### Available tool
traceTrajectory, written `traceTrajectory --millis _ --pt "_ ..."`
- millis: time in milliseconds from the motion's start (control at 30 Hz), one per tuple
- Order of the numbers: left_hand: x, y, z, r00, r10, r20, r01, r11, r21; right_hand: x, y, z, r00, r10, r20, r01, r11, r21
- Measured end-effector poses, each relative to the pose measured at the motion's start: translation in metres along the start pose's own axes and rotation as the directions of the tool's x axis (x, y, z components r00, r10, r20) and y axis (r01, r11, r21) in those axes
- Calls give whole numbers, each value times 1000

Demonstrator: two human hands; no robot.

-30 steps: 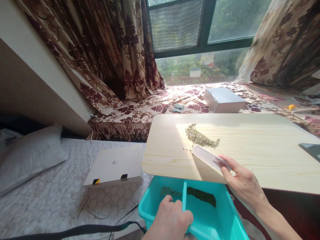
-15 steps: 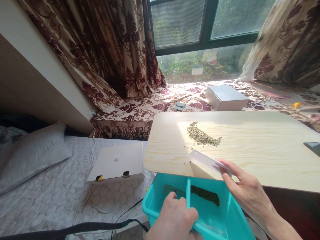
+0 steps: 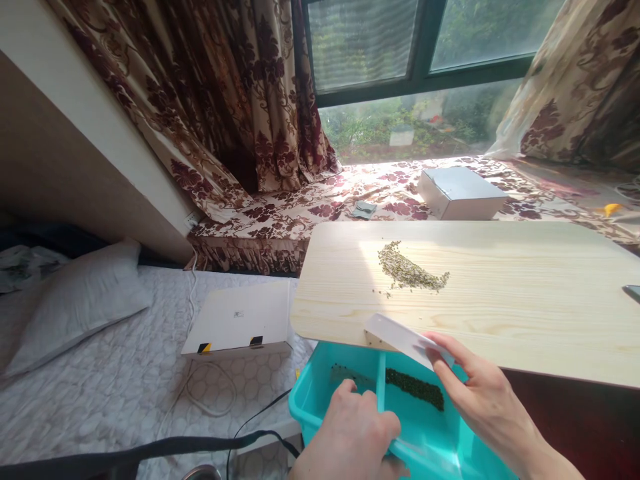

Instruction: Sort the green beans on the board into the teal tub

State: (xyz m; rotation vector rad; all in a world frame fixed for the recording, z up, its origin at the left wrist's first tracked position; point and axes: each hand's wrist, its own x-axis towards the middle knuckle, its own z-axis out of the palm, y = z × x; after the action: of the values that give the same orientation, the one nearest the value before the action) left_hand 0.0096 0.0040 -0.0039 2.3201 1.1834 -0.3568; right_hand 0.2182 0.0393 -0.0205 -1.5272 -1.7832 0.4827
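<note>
R hand (image 3: 477, 383) pinched a flat white rectangular strip (image 3: 399, 337) near the pale-wood tabletop (image 3: 525, 293) edge, L hand (image 3: 353, 427), half-curled, grip unclear, prob. steadying the teal divided plastic tub (image 3: 415, 423) below.

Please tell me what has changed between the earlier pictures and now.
The right hand has drawn the white flat piece away from the main seed pile to the near edge of the table, where a few loose grains now lie beside it. Nothing was visibly picked up or let go. The main pile stayed put, and the left hand remains at the teal tub.
</note>
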Motion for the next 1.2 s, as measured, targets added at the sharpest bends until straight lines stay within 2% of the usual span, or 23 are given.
traceTrajectory --millis 233,333,433,533,733,900,1067,1200 --pt "2 -2 8 1000 -7 -27 8 1000 30 -7 -6 7 993 -11 118 2 997 75" --pt "10 -3 13 998 23 -55 -20 998 55 -2 3 -2 1000 3 26 -5 998 70" --pt "19 -2 15 997 73 -11 -72 995 73 12 15 -15 995 44 -92 -44 999 4" --pt "23 -1 15 994 106 24 -107 990 96 30 23 -22 985 93 -144 -106 991 -84" --pt "16 -5 16 996 69 47 -76 985 158 50 23 -11 988 73 -139 -93 985 -147" --pt "9 -8 7 997 13 80 -23 991 129 49 22 -6 991 37 -126 -54 990 -131" --pt "7 -8 -1 994 1 107 -11 996 88 48 21 -11 989 42 -139 -63 987 -150" --pt "6 -7 -4 992 -8 125 -1 998 70 49 20 -6 991 57 -118 -74 986 -148"
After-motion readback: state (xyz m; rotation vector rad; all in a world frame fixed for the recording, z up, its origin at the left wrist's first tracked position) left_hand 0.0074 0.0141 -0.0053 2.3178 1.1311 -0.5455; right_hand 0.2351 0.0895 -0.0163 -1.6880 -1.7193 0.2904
